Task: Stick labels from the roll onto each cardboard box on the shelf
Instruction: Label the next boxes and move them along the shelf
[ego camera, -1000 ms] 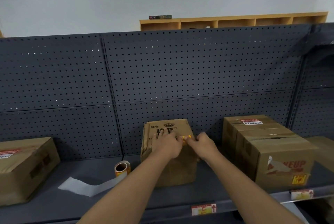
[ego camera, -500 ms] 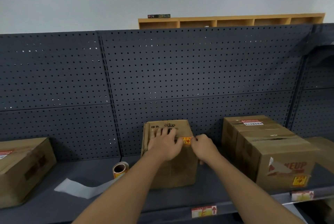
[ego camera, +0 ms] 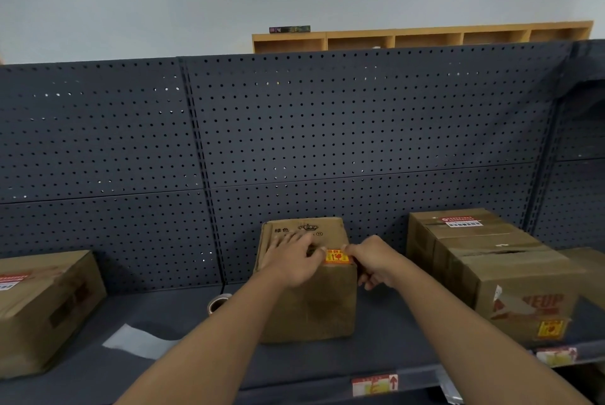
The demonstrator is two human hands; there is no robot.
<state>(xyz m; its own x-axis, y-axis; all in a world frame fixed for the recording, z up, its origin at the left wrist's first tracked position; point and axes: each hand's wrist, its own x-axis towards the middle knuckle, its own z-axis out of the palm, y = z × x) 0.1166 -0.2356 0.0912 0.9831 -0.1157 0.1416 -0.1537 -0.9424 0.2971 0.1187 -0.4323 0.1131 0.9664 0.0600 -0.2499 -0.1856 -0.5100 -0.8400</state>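
One orange label (ego camera: 335, 256) lies at the near top edge of the middle cardboard box (ego camera: 314, 300), which stands on the dark shelf (ego camera: 327, 359) against the pegboard back panel (ego camera: 294, 129). Its print is too blurred to read. The left hand (ego camera: 293, 259) lies flat on the box top with fingers spread, thumb tip touching the label's left end; it grips nothing. The right hand (ego camera: 373, 260) sits at the box's right top corner, fingers curled, with fingertips at the label's right end; whether they pinch it or only press it cannot be told. Both forearms cross the frame from below and hide part of the box front. The label roll (ego camera: 217, 303) stands on the shelf just left of this box, partly hidden behind the left forearm, and a strip of white backing paper (ego camera: 137, 339) trails from it toward the near left. A left box (ego camera: 42, 306) is cut off by the frame edge and bears a red and white sticker on top. A right box (ego camera: 491, 273) carries a yellow label (ego camera: 550, 329) low on its front, torn tape and partial red lettering. Beyond it, 1 further box (ego camera: 589, 267) is mostly out of frame. Shelf-edge tags (ego camera: 375, 385) are blurred. A wooden cubby unit (ego camera: 425, 38) shows above the panel.
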